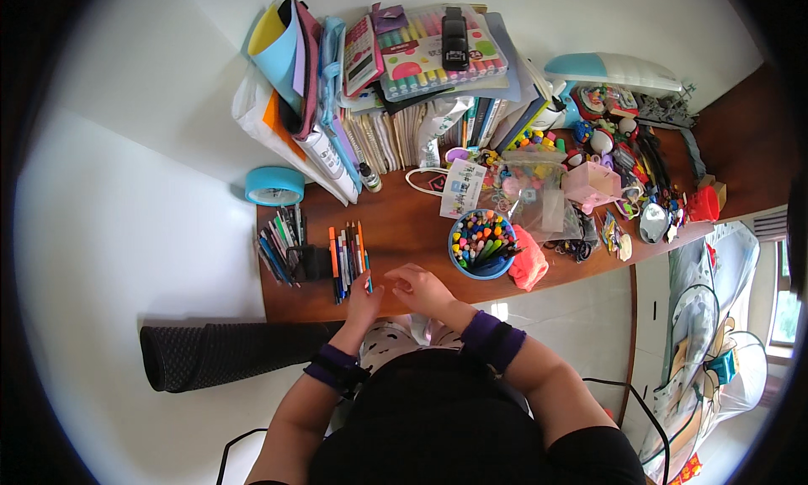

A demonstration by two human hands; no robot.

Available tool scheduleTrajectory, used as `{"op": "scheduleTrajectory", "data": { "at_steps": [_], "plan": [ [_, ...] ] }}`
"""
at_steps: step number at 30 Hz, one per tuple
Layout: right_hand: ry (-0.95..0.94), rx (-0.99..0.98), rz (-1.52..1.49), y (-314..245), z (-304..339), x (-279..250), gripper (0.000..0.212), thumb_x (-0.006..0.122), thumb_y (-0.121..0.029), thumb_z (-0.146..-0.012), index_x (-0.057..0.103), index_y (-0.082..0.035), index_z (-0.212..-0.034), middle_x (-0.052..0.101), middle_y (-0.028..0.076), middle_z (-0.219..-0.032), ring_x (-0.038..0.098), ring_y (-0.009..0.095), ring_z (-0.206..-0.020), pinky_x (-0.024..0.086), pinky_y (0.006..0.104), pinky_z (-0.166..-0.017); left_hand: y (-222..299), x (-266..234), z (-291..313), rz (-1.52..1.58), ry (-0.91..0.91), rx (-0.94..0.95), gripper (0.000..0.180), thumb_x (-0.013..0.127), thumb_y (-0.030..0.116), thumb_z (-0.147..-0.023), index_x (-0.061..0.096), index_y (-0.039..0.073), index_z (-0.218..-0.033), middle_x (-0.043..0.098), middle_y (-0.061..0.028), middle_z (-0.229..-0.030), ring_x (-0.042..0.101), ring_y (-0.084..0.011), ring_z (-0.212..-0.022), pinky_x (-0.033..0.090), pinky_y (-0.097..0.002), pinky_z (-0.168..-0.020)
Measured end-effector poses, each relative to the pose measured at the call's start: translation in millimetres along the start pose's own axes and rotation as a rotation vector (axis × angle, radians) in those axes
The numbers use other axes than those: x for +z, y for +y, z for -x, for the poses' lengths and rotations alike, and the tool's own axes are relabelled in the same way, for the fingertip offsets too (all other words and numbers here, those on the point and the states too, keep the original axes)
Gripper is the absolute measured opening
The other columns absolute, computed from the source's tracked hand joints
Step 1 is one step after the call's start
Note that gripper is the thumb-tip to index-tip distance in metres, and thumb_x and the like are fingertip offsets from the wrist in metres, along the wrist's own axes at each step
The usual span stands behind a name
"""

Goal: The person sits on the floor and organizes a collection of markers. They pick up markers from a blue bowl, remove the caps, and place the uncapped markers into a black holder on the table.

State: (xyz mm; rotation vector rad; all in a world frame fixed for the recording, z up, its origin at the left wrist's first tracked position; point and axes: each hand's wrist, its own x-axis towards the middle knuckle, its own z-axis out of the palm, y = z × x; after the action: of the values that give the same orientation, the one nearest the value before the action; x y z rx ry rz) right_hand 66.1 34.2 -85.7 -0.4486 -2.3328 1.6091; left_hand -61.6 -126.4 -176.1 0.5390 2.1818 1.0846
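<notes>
On the brown desk a row of pens and pencils [343, 258] lies side by side, some orange, some white or dark. At the row's right end, the fingertips of my left hand [362, 304] touch a blue pencil [367, 263]; the thumb stands apart from the fingers. My right hand [423, 291] hovers just to the right over the front edge, fingers loosely bent and apart, nothing visible in them. Further right stands a round blue container [481, 275] packed with colourful markers and pens [481, 235]. Left of the row, more pens [278, 245] lie beside a black mesh holder [310, 263].
Behind rise books [387, 135], folders [286, 51] and a marker case [442, 51]. A blue round object [275, 186] sits back left. Beside the container lie a coral cloth [528, 258] and a clear bag [539, 194]; toys crowd the right. A black rolled mat [236, 354] lies below the desk's left edge.
</notes>
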Motion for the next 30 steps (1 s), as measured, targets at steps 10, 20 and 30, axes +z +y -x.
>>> {"op": "scheduleTrajectory", "data": {
  "at_steps": [10, 20, 30],
  "plan": [
    [-0.137, 0.355, 0.079, 36.4, -18.1, 34.5, 0.037, 0.059, -0.007, -0.083, 0.059, -0.001, -0.119, 0.066, 0.017, -0.104, 0.068, 0.028, -0.093, 0.054, 0.0365, -0.083, 8.8, 9.8, 2.0, -0.069, 0.003, 0.073, 0.054, 0.067, 0.020, -0.083, 0.051, -0.002, -0.130, 0.053, -0.0232, -0.118, 0.059, -0.0299, -0.093, 0.050, -0.0359, -0.083],
    [-0.027, 0.378, -0.130, 58.6, -34.3, 51.2, 0.044, 0.058, -0.002, -0.083, 0.054, 0.000, -0.126, 0.065, 0.018, -0.113, 0.067, 0.026, -0.099, 0.052, 0.0333, -0.084, 33.3, 20.4, -20.5, 0.331, 0.003, 0.022, 0.044, 0.061, 0.012, -0.087, 0.050, -0.005, -0.126, 0.063, -0.0156, -0.110, 0.063, -0.0228, -0.097, 0.050, -0.0302, -0.087],
    [-0.124, 0.508, -0.217, 44.8, -30.1, 41.9, 0.036, 0.062, -0.007, -0.085, 0.058, 0.004, -0.119, 0.069, 0.014, -0.102, 0.068, 0.020, -0.093, 0.053, 0.0309, -0.080, 50.7, 2.4, -8.1, 0.414, -0.191, -0.246, 0.039, 0.054, 0.016, -0.093, 0.052, 0.002, -0.129, 0.060, -0.0063, -0.117, 0.058, -0.0155, -0.106, 0.048, -0.0294, -0.088]
  ]
}}
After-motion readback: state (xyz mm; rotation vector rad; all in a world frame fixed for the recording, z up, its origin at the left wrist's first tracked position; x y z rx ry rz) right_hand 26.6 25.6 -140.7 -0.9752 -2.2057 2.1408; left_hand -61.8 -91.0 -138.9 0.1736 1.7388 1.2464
